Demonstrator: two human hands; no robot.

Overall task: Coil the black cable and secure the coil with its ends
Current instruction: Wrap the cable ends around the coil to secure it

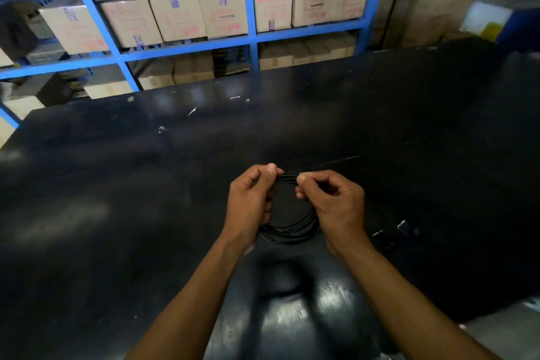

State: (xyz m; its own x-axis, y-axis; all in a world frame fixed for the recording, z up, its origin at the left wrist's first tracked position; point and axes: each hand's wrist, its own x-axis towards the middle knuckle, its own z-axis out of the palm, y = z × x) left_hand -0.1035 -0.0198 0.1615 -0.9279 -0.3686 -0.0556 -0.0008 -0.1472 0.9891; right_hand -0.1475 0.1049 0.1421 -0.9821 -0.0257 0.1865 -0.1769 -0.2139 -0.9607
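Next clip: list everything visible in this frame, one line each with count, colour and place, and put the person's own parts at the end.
Cable coil: one, black, held above the table between both hands; a loose strand runs off to the right from the top.
Table: one, black and glossy, filling the lower frame.
Small connector-like objects: two or three, dark with pale glints, on the table right of the hands; too blurred to identify.
Pale scraps: a few, whitish, near the table's far edge.
Shelving: one unit, blue, behind the table.
Cardboard boxes: many, brown with red writing, on the shelves.
Left hand: one, pinching the coil's top.
Right hand: one, pinching the coil's top.
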